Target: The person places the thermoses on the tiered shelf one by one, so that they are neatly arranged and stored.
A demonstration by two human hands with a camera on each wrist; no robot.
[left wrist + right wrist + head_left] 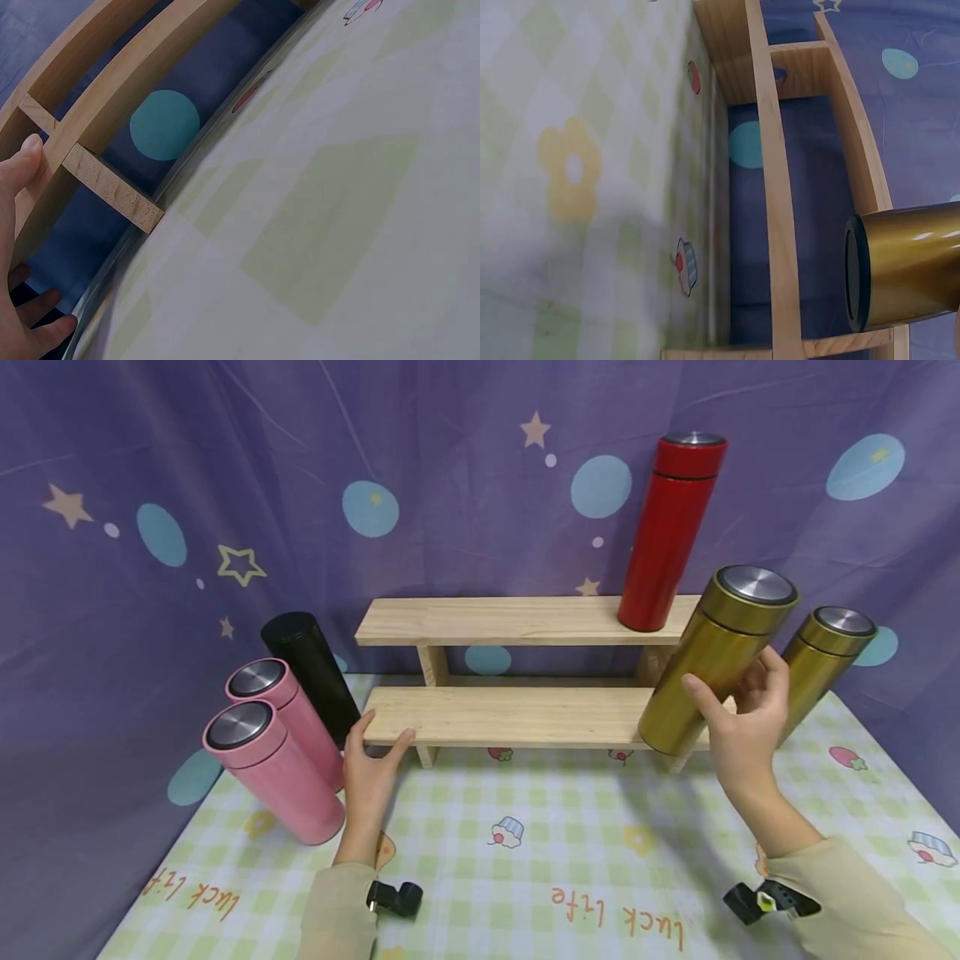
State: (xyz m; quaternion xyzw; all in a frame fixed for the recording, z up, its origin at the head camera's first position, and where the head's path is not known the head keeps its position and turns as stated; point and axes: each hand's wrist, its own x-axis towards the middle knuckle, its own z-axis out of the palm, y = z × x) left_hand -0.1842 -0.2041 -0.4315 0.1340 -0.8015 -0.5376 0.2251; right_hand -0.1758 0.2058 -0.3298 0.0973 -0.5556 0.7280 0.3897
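My right hand (750, 727) grips a gold thermos (701, 660) with a silver lid top. The thermos leans in front of the right part of a two-tier wooden shelf (510, 714). In the right wrist view the dark-rimmed base of the gold thermos (907, 266) shows beside the upper board, apart from the lower one. At the left end of the lower board my left hand (370, 777) holds the corner, thumb on the front edge. The left wrist view shows that thumb (28, 157) on the wood and other fingers lower down. A red thermos (671, 535) stands on the upper board's right side.
Left of the shelf stand two pink thermoses (281, 777) and a black one (315, 672). Another gold thermos (828, 656) stands at the right end. A green-and-white checked cloth (570, 860) covers the table; a purple patterned curtain (465, 427) hangs behind.
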